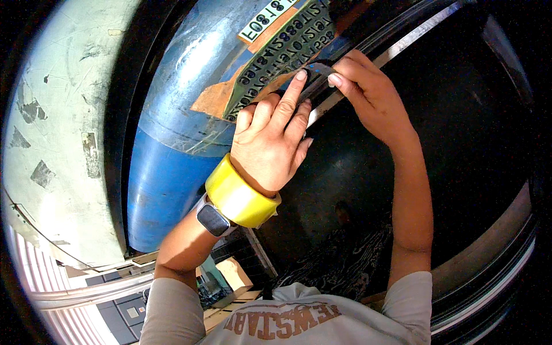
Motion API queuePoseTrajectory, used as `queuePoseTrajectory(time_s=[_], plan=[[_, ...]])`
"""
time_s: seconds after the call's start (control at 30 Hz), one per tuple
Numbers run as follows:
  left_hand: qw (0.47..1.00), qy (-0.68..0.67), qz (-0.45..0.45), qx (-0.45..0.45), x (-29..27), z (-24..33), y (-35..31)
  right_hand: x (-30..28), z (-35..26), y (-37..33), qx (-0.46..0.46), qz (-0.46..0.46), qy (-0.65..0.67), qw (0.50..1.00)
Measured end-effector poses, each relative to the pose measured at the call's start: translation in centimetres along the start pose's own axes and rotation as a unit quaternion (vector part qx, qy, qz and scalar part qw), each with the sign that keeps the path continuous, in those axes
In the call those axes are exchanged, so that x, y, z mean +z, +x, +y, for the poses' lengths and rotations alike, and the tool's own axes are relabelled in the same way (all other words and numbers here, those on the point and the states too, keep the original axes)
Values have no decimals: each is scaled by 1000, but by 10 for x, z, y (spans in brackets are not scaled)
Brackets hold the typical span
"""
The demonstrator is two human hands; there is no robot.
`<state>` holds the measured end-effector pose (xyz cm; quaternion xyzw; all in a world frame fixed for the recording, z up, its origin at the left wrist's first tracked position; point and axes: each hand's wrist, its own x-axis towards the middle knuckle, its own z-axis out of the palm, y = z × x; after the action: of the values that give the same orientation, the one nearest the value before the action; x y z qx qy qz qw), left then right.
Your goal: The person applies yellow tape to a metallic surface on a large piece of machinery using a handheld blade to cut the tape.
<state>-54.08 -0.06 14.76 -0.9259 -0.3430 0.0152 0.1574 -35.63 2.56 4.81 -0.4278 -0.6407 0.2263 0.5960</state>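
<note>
A blue cylinder (169, 178) carries a dark green printing plate (270, 72) with raised mirrored characters, set on orange-brown backing (214, 98). My left hand (267, 138) lies over the plate's lower edge, fingers extended, the index fingertip touching one end of a small dark strip (319, 68). That strip's other end is pinched between thumb and fingers of my right hand (371, 95). Around my left wrist hangs a roll of yellow tape (241, 198), above a watch (213, 220). A pale label strip (267, 22) with dark characters sits along the plate's upper side.
Left of the blue cylinder stands a large pale, scuffed roller (63, 115) with a black edge. A bright metal bar (417, 33) runs diagonally beyond my right hand. Grey cabinets (123, 313) and a cardboard box (234, 275) are at lower left. The right side is deeply shadowed.
</note>
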Motion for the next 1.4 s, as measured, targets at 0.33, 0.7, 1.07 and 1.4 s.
queuePoseTrajectory(time_s=[0.33,0.7,1.07,1.4], plan=[[1000,3,-2,0,0,-1,0,0,1,4,-25,-14,1,1000],[1000,15,6,2,1,-1,0,35,-27,1,144,100,182,967],[1000,8,15,13,2,-3,0,50,-30,7,163,175,239,941],[1000,2,21,11,3,-2,-1,55,-39,7,170,189,278,926]])
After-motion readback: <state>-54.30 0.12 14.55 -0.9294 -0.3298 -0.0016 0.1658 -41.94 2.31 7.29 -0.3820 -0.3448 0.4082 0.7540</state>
